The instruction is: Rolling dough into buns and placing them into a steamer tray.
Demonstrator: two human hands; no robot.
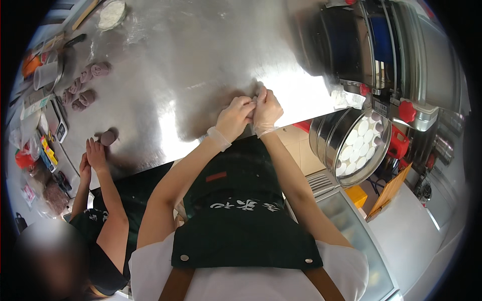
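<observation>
Fingers (255,102) of both gloved hands are pressed together, pinching something small that's too hidden to make out, right over the steel bench (201,55). Left hand (235,116) and right hand (267,109) touch each other. Off to the right sits a round steamer tray (321,135) with white buns, and a co-worker's hands (93,158) roll a purplish dough piece (107,137) further left.

Steamer (329,131) right of table (191,45), dough rolls (85,85) left
</observation>
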